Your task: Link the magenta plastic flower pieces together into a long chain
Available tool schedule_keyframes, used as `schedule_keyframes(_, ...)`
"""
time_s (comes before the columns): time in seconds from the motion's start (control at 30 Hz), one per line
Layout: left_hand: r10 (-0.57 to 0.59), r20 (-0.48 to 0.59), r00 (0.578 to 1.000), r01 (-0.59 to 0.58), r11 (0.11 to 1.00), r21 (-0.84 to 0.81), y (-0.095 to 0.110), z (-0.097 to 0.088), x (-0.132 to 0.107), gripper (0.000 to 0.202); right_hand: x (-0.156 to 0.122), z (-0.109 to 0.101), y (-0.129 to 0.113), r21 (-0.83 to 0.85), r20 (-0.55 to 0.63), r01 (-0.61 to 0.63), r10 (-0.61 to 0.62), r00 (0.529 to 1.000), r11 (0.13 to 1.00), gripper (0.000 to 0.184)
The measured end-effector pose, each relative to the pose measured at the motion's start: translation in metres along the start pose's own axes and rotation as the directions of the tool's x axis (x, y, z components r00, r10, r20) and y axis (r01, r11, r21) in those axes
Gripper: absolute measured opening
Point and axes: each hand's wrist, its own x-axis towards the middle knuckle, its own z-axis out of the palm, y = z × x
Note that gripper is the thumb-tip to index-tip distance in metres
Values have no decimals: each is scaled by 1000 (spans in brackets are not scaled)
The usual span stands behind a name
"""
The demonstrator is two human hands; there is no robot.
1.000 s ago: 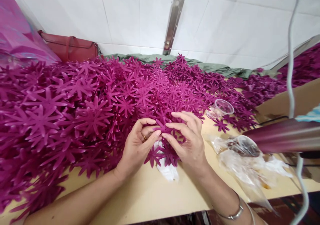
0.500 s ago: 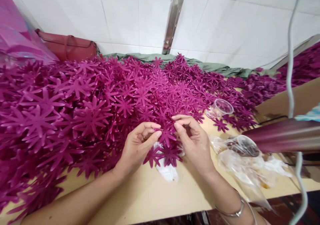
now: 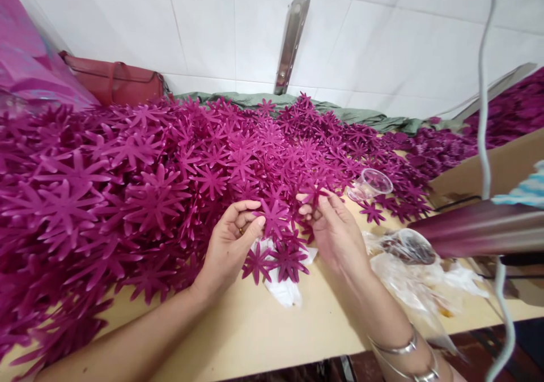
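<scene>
My left hand (image 3: 229, 243) pinches the edge of a magenta fabric flower piece (image 3: 274, 219), its narrow petals spread flat towards the right. Between the thumb and fingers of my right hand (image 3: 338, 234) is another magenta flower piece (image 3: 313, 194), raised a little higher and tilted. Under and between both hands, a few loose flower pieces (image 3: 289, 262) lie on crumpled white tissue (image 3: 285, 292). A large heap of the same flower pieces (image 3: 157, 200) spreads from the left across the back of the table (image 3: 255, 336).
A clear plastic cup (image 3: 376, 182) lies at the right edge of the heap. Near it are a plastic bag (image 3: 408, 280) and a container with dark contents (image 3: 410, 247). A white cable (image 3: 483, 115) hangs at right. A red bag (image 3: 114, 81) stands against the tiled wall.
My hands have moved apart. The flower piece in my left hand now faces flat to view, and my right hand has lifted a separate piece slightly right and up.
</scene>
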Motion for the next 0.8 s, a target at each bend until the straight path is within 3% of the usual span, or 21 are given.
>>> schedule_keyframes(0.17, -14, -25, 1000, 13, 1000, -28, 1, 2, 1, 36, -2, 6, -6, 106, 41, -171, 167, 985, 980, 51)
schedule_keyframes(0.43, -18, -25, 1000, 17, 999, -27, 1, 1, 0, 36, -7, 7, -3, -29, 29, -104, 104, 994, 994, 31)
schedule_keyframes(0.7, 58, -12, 998, -58, 998, -1, -1, 0, 0, 28, -10, 7, -3, -100, 13, -108, 109, 994, 989, 40)
schedule_keyframes(0.8, 75, -14, 997, -74, 996, 46, -1, 0, -1, 25, -13, 8, -3, -129, 59, -96, 105, 993, 987, 42)
